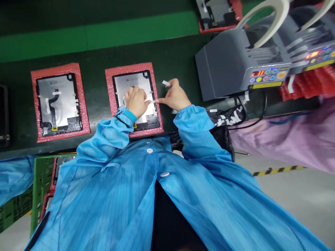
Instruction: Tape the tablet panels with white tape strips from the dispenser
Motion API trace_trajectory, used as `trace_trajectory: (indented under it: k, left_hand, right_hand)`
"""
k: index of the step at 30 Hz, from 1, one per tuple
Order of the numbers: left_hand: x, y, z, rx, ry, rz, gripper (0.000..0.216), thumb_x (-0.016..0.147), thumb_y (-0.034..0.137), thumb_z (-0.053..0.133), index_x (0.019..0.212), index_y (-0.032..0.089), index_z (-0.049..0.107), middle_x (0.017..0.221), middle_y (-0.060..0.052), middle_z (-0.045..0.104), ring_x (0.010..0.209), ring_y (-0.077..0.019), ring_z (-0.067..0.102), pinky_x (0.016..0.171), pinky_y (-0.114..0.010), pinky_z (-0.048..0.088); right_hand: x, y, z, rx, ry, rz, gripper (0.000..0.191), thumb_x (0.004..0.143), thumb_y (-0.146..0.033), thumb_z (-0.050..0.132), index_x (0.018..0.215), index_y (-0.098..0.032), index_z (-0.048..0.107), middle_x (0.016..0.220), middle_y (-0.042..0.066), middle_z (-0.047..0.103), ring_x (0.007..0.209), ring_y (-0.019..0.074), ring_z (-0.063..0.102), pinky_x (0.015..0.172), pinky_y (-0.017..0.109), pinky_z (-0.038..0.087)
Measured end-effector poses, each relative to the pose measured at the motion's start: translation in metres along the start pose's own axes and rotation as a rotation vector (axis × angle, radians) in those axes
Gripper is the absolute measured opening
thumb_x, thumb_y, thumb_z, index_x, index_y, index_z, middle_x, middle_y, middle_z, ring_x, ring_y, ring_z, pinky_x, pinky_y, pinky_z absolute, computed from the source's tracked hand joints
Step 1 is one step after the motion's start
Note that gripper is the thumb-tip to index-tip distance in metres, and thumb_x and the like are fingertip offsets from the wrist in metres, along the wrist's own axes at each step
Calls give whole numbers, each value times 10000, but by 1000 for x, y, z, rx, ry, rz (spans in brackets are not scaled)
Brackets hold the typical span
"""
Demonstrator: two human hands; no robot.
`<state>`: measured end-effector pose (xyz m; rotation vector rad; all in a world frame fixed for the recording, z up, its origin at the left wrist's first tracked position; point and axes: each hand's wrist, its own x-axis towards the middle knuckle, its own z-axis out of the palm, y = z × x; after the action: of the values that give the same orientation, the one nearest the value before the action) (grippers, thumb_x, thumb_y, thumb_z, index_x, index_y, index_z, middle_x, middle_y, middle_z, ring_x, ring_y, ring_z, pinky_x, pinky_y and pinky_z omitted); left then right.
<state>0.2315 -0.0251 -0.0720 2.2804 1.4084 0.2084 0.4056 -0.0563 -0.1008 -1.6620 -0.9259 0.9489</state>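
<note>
A tablet screen panel (136, 78) with a silver back and black frame lies on a pink bubble-wrap sheet (109, 82). My left hand (136, 101) rests over its middle with the fingers curled, and the thumb reaches the right edge. A short strip of white tape (154, 101) spans from that thumb to a finger of my right hand (178, 96), just beside the panel. Another piece of white tape (166, 83) sticks out from the raised fingertip of the right hand. Part of the panel is hidden under my left hand.
A second panel (65, 104) lies on bubble wrap at the left. Grey tape dispensers (225, 62) stand at the right, near a black bag with tape scraps (230, 116). A co-worker's pink sleeve (282, 136) is at the right. A green crate (39, 184) stands below the table edge.
</note>
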Motion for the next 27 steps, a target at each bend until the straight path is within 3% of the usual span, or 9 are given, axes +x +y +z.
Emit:
trace_trajectory:
  k: [5, 9, 12, 15, 18, 23, 27]
  left_hand:
    - [10, -16, -7, -124, 101, 58, 181, 944, 358, 531, 974, 208, 629, 1065, -92, 616, 1126, -303, 490, 958, -458, 373]
    - [17, -15, -13, -224, 60, 215, 210, 943, 401, 544, 938, 212, 636, 983, -51, 627, 1048, -250, 507, 946, -414, 371]
    - [18, -11, -15, -233, 11, 214, 171, 924, 335, 575, 858, 187, 630, 961, -53, 635, 1042, -246, 521, 928, -400, 373]
    - [19, -10, -14, -255, -14, 179, 135, 898, 249, 583, 791, 171, 610, 922, -51, 637, 1007, -233, 545, 909, -385, 382]
    - [21, -15, -10, -300, -16, 137, 138, 873, 203, 585, 740, 165, 590, 870, -40, 629, 949, -212, 560, 872, -361, 397]
    - [21, -18, -7, -401, -7, 94, 144, 865, 186, 577, 724, 163, 585, 803, -22, 617, 926, -198, 574, 823, -330, 414]
    - [19, -10, -9, -313, -33, 5, 138, 875, 165, 580, 740, 154, 601, 884, -50, 651, 1020, -232, 583, 900, -373, 410]
  right_hand:
    - [-9, -15, -17, -141, -185, 7, 248, 709, -164, 753, 778, -208, 518, 515, -109, 432, 516, 80, 413, 538, 208, 357]
    - [-24, -37, -13, -156, -404, -19, 158, 753, -160, 706, 761, -191, 551, 471, -117, 418, 476, 64, 342, 522, 203, 256]
    - [-28, -45, -8, -176, -468, -33, 164, 728, -183, 741, 732, -183, 578, 459, -118, 414, 472, 57, 335, 525, 205, 251]
    - [-26, -42, -7, -218, -433, -29, 128, 742, -221, 742, 791, -168, 636, 509, -88, 482, 515, 72, 404, 562, 218, 313]
    - [-22, -34, -8, -270, -305, -46, 145, 780, -252, 705, 872, -149, 660, 580, -44, 535, 573, 97, 464, 613, 249, 375]
    - [-13, -20, -2, -343, -205, -204, 98, 790, -256, 656, 787, -160, 642, 737, 13, 608, 719, 136, 538, 746, 302, 453]
    - [-5, -7, 8, -432, -185, -300, 57, 802, -213, 629, 767, -169, 618, 844, 40, 608, 876, 181, 563, 894, 382, 456]
